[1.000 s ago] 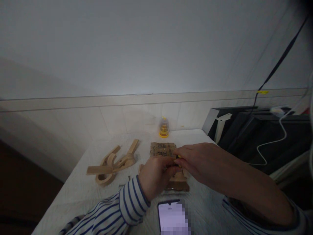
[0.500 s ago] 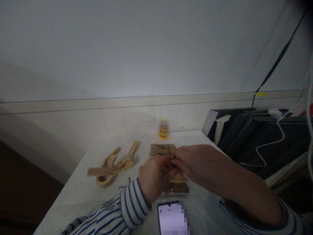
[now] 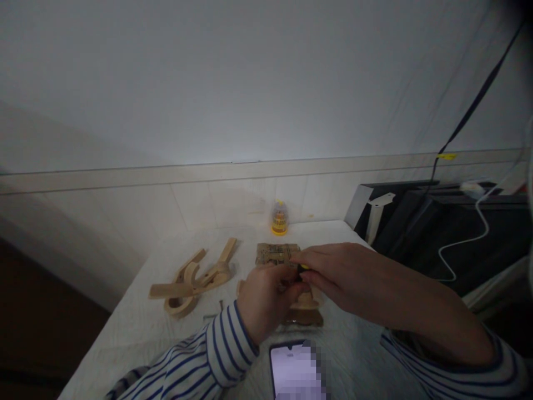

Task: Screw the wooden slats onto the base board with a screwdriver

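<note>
My right hand comes in from the right, its thumb and fingers closed on a small black-and-yellow screwdriver, mostly covered by the fingers. Against it, my left hand is closed in a pinch near the tool's lower end; what it grips is hidden. A pale wooden part shows beneath both hands, partly covered. Just behind them lies a brown printed packet. Another brown, shiny packet lies under the wooden part, on the near side.
Curved wooden pieces lie at the left of the white-covered table, with metal screws near my left sleeve. A phone lies in front. A clear container with a yellow base stands by the wall. Dark panels lean at the right.
My right hand has turned slightly at the wrist, and more of the black-and-yellow screwdriver shows between the fingers. My left hand stays nearly in place. The view has shifted slightly.
</note>
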A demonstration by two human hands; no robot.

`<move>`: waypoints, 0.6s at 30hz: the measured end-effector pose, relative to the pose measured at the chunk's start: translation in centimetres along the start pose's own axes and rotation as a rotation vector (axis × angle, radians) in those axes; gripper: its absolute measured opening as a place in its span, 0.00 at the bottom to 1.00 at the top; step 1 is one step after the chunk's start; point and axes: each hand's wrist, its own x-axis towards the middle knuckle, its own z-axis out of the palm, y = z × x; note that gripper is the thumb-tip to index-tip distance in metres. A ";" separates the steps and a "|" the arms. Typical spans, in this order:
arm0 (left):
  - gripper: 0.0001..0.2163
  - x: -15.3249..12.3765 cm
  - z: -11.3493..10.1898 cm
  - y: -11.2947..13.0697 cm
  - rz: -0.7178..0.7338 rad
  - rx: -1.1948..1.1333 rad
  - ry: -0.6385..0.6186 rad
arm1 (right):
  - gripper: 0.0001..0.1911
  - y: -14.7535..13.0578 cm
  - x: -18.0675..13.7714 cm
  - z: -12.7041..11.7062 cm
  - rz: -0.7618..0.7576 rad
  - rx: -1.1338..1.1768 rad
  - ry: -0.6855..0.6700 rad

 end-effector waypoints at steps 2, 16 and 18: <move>0.04 0.0 -0.1 0.1 0.001 -0.006 -0.007 | 0.08 0.1 0.0 0.1 0.009 -0.001 0.001; 0.05 0.0 -0.2 0.1 0.030 -0.064 -0.070 | 0.07 -0.2 -0.1 -0.1 0.061 -0.040 -0.022; 0.06 0.1 -0.3 0.1 0.041 -0.078 -0.086 | 0.07 -0.2 0.0 -0.1 0.068 -0.044 -0.029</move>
